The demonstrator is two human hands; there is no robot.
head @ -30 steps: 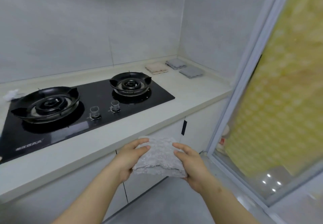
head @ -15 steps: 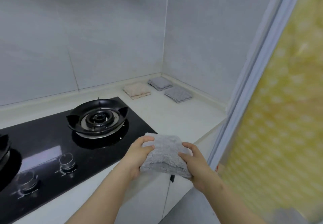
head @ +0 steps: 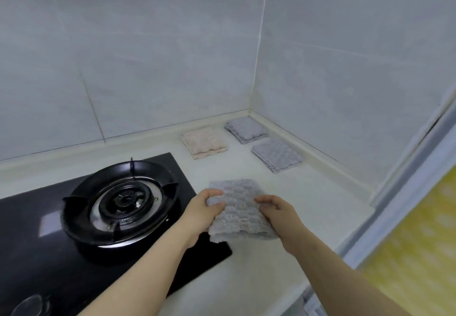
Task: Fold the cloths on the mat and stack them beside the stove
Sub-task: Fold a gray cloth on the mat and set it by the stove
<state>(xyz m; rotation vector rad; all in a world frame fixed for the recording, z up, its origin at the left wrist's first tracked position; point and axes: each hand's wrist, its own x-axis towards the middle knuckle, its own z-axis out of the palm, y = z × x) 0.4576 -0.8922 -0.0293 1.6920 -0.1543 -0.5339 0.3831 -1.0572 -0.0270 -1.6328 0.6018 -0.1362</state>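
I hold a folded grey cloth (head: 238, 207) between both hands, just right of the black stove (head: 187, 185) and over the white counter (head: 320, 204). My left hand (head: 203, 213) grips its left edge and my right hand (head: 280, 214) grips its right edge. Farther back in the corner lie three folded cloths: a beige cloth (head: 203, 142), a grey cloth by the wall (head: 245, 129) and a grey cloth nearer to me (head: 276, 154). They lie flat and apart from each other.
The stove's right burner (head: 121, 199) sits left of my hands, with a knob (head: 29, 304) at the lower left. Tiled walls (head: 172, 56) meet at the corner behind the cloths. A door frame (head: 404, 187) and yellow patterned panel (head: 424, 254) stand at the right.
My hands carried the folded grey cloth up from below the counter's front edge and forward over the counter beside the stove. The view swung right, toward the corner.
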